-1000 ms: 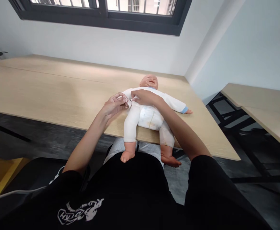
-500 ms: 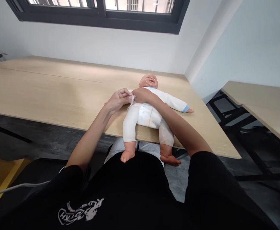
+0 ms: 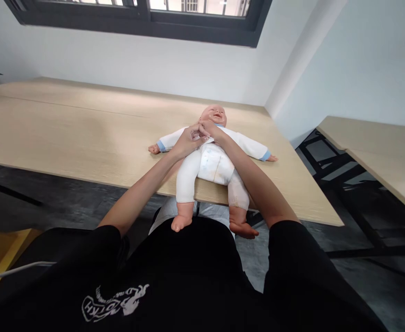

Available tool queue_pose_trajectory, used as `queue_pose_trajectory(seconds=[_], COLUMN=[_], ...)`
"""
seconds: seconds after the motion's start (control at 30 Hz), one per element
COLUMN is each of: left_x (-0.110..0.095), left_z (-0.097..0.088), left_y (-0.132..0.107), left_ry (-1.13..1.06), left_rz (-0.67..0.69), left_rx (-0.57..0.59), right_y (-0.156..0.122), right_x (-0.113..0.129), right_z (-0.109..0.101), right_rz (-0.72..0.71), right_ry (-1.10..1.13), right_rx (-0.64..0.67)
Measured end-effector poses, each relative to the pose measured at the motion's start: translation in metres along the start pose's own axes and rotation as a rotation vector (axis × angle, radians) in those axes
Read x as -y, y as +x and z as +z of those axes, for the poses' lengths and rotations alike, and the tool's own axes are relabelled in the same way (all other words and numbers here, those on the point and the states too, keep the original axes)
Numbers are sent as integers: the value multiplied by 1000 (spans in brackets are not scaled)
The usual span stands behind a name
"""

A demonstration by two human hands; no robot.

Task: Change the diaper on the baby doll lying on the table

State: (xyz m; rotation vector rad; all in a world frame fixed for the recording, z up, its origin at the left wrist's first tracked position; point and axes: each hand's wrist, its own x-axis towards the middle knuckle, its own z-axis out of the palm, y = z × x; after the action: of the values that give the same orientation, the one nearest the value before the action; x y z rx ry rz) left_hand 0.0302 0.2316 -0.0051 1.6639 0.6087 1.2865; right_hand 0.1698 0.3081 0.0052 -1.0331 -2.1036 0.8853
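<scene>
A baby doll (image 3: 246, 143) in a white top with blue cuffs lies on its back, head away from me, its feet hanging over the table's near edge. Around its hips is a white diaper (image 3: 214, 163) with faint prints and a yellowish line down the front. My left hand (image 3: 190, 142) pinches a white piece of the diaper over the belly. Right beside it, my right hand (image 3: 211, 130) has its fingers closed at the diaper's upper edge. The two hands touch, and the fingertips partly hide what they grip.
The doll lies near the right end of a long wooden table (image 3: 95, 133). A second table (image 3: 378, 143) with a black frame stands to the right. Against the far wall is a window (image 3: 147, 18). A white cable (image 3: 19, 269) and a yellow object (image 3: 5, 253) are at lower left.
My left hand has moved right with the white diaper piece, from the doll's side to over the belly, meeting my right hand. The doll's arm on the left now shows.
</scene>
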Motion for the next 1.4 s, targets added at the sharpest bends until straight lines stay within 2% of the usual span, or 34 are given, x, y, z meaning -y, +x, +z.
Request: queue_pose_trajectory(seconds=[0.17,0.27,0.37,0.47,0.57,0.7,0.77,0.93,1.03,1.1,1.27,1.4], left_x=[2,9,14,9,-6,-28,-35,-39,-39,-39,-33,-30], left_z=[4,3,0,-2,1,14,22,31,31,31,34,38], left_y=[4,7,10,8,2,-14,-24,-43,-44,-44,-44,-45], left_ry=[198,236,276,472,687,760,747,672,721,755,745,740], left_rz=[-3,-24,-23,6,75,124,107,8,-22,-21,-29,-18], left_rx=[-66,-18,-17,-91,-15,224,297,253,313,353,317,295], right_y=[-6,-8,-6,-5,-16,-57,-81,-119,-123,-123,-121,-121], right_x=[8,13,17,21,29,33,26,-10,-24,-27,-20,-16], right_z=[5,8,11,10,-1,-28,-42,-69,-74,-71,-44,-31], right_rz=[234,295,282,210,51,-61,-97,-44,-15,11,105,162], right_ry=[325,438,410,370,313,113,46,13,-7,-4,9,-93], right_rx=[-164,-282,-300,-388,-526,-607,-671,-863,-876,-855,-730,-663])
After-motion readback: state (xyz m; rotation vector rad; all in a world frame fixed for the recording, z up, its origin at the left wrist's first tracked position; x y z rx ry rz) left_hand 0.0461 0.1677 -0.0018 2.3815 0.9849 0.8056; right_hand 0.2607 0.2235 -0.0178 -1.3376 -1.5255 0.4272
